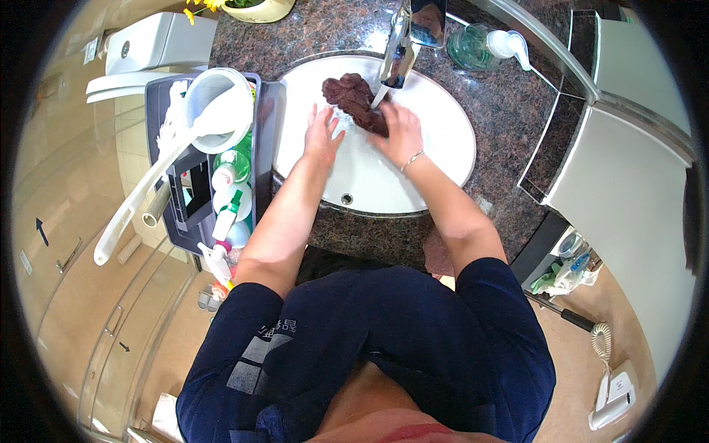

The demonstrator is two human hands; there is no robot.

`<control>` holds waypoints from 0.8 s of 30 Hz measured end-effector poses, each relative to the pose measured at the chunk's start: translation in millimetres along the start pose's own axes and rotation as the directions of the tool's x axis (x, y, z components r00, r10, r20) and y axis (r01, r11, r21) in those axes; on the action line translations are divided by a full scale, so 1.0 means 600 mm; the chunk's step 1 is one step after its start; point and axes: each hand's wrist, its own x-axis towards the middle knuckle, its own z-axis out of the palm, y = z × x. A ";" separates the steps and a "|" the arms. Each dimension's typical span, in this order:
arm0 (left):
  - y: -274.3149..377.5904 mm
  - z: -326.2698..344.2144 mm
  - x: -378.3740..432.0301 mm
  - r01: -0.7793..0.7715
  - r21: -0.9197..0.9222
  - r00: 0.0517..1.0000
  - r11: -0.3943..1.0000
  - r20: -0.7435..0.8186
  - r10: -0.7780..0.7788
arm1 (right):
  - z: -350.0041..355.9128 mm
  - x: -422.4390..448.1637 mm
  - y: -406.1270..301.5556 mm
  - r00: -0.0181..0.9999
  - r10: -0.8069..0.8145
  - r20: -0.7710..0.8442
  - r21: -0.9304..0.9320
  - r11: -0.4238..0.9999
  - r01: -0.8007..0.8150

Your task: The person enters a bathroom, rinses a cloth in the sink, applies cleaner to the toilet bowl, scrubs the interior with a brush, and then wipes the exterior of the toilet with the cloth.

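Note:
A wet, bunched brown cloth (354, 99) lies in the white oval washbasin (448, 144), below the chrome faucet (400, 61). A stream of water (379, 96) runs from the spout onto it. My right hand (401, 133), with a thin bracelet at the wrist, is at the cloth's right end, which lies between thumb and fingers. To the left of the cloth, my left hand (323, 135) hovers over the basin with its fingers spread and nothing in it. Both hands are slightly blurred.
A grey caddy (160, 221) stands left of the basin, holding spray bottles, a white plastic dipper (219, 111) and brushes. Behind it is a toilet (160, 44). A green pump bottle (471, 47) and a flowerpot (260, 10) stand on the granite counter (321, 27). A mirror cabinet (626, 166) is at right.

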 end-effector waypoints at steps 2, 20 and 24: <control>-0.011 -0.013 -0.004 -0.042 0.081 0.997 0.996 0.066 0.037 | -0.005 -0.014 0.013 0.966 -0.088 0.242 0.080 0.994 0.070; -0.032 0.024 0.026 0.373 -0.050 0.916 0.926 0.176 -0.360 | 0.043 0.056 -0.095 0.978 0.203 -0.047 0.239 0.953 -0.186; -0.037 0.012 -0.004 0.202 -0.055 0.972 0.978 0.133 -0.193 | 0.061 0.113 -0.052 0.938 0.230 0.258 0.051 0.967 -0.251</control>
